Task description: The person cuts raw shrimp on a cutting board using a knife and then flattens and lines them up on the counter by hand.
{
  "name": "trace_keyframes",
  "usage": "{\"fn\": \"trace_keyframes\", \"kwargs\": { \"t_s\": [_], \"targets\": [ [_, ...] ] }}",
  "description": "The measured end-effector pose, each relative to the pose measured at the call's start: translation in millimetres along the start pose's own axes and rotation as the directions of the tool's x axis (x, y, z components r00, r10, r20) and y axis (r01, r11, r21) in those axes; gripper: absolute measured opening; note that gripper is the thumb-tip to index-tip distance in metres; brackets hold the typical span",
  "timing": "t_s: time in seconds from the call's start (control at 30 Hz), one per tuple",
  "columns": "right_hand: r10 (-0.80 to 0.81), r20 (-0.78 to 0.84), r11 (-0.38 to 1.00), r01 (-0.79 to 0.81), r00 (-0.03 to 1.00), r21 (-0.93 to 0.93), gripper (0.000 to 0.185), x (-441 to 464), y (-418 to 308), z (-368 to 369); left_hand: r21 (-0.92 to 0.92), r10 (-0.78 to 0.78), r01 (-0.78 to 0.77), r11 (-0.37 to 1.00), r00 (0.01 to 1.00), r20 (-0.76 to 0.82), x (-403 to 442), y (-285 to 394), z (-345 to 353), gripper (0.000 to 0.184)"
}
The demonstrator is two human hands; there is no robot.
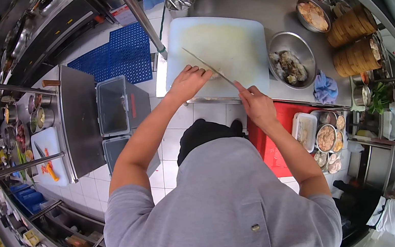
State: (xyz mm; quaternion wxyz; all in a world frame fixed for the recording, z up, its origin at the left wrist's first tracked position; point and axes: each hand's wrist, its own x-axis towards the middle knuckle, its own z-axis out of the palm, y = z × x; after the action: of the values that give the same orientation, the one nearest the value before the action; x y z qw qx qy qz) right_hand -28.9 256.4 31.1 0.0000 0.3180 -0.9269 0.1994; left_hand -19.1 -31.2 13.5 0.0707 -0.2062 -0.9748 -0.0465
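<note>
Apparently the cutting is partway along in the head view: the right fingers [243,93] are wrapped round the handle of the knife [217,71], its blade slanting across the white board [232,35], while the left fingers [201,74] bend low just beside the blade, near a pale scrap [217,75] too small to name; whether they grip anything, I cannot tell. Beyond both sets of fingers, the board shows yellowish stains. Right of the right fingers, on the tabletop [261,2], a steel bowl [288,39] holds a heap of greyish, wet-looking pieces; whether these are done or left to cut is unclear. Farther beyond those fingers, a smaller bowl [306,27] holds pinkish-orange food. Nearer the body, right of the right fingers, are a white tub [308,146] and round tins [328,150] of pale and pinkish food.
</note>
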Motion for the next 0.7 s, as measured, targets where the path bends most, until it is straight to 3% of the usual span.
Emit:
{"fn": "trace_keyframes", "kwargs": {
  "t_s": [0.17,0.4,0.5,0.6,0.7],
  "targets": [
    [0.067,0.096,0.996,-0.061,0.993,-0.064,0.045,-9.9,12.0,3.6,-0.092,-0.071,0.07,0.993,0.997,0.0,-7.5,-11.3,10.9,0.025],
    [0.005,0.088,1.0,-0.004,0.996,-0.013,0.045,-16.9,16.2,-22.3,-0.301,-0.181,0.134,0.944,0.974,-0.135,-27.5,-13.3,33.2,0.019],
    [-0.017,0.078,1.0,0.018,0.997,-0.002,0.044,-4.3,3.9,-11.8,-0.306,-0.175,0.139,0.942,0.98,-0.094,-30.2,-14.9,36.8,0.029],
    [-0.011,0.127,0.997,0.021,0.992,-0.08,0.044,-6.6,10.9,-9.3,-0.313,-0.204,0.156,0.937,0.971,-0.127,-34.0,-16.8,34.5,0.018],
    [-0.042,0.132,0.998,0.049,0.99,-0.045,0.044,-21.2,13.3,-33.2,-0.342,-0.229,0.175,0.923,0.966,-0.124,-40.6,-16.6,42.3,0.024]
  ]
}}
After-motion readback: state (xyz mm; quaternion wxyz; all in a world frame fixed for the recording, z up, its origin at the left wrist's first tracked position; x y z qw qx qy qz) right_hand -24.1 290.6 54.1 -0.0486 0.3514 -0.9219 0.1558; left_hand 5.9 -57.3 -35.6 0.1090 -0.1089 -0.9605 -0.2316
